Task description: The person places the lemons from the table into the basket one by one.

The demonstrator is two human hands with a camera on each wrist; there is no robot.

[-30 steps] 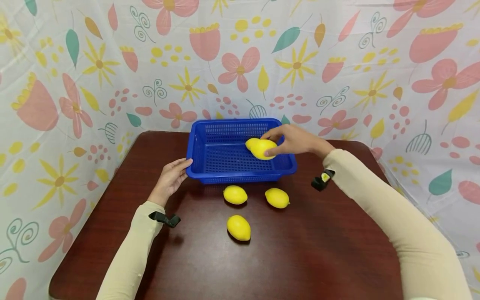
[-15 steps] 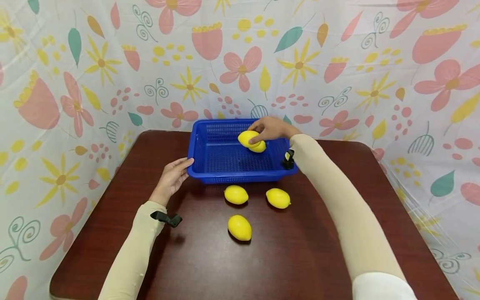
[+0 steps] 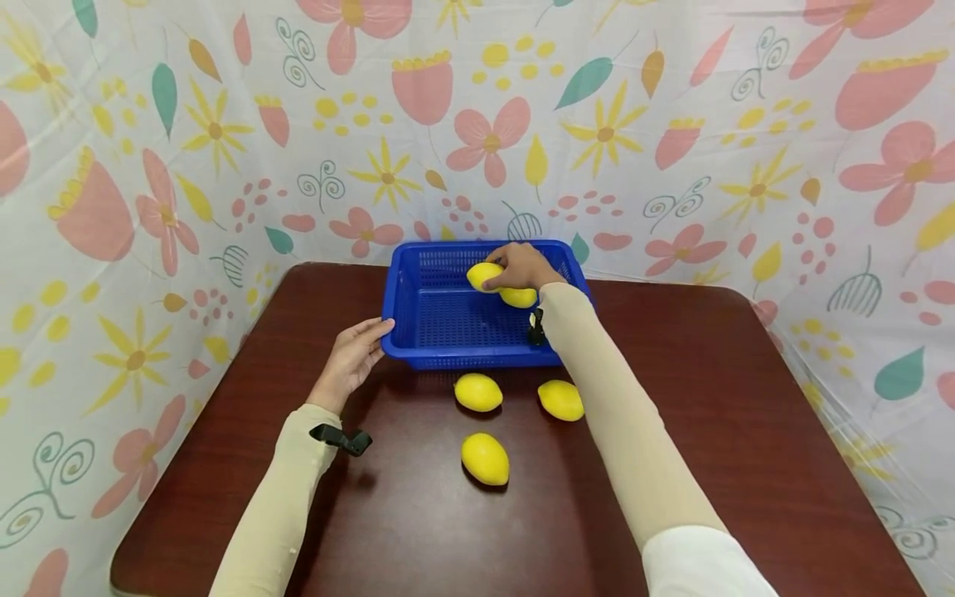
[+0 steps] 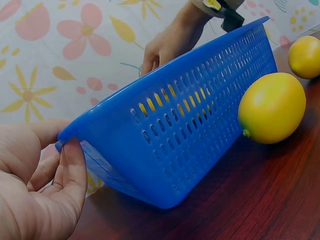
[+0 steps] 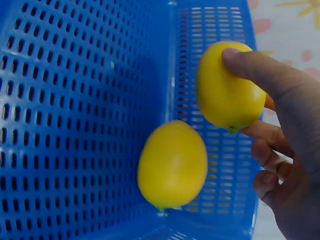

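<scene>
A blue perforated plastic basket (image 3: pixel 477 358) stands on the table. My left hand (image 3: pixel 355 358) pinches its left rim between thumb and fingers, as the left wrist view shows up close. Inside the basket, near the far wall, my right hand (image 3: pixel 522 267) grips a lemon (image 5: pixel 227 90) with the thumb on top and fingers behind. A second lemon (image 5: pixel 172 165) lies in the basket just beside the held one. In front of the basket, three lemons lie on the table: one near the basket (image 3: pixel 478 392), one to the right (image 3: pixel 559 400) and one closer to me (image 3: pixel 486 459).
The dark reddish-brown table (image 3: pixel 403 514) carries everything. Behind it and at the sides hangs a white curtain (image 3: pixel 477 191) with flower prints. My right sleeve (image 3: pixel 634 414) crosses over the table, right by the right-hand lemon.
My right hand has carried its lemon leftward inside the basket, past the lemon lying there. The left hand keeps its hold on the rim. The head view has shifted slightly.
</scene>
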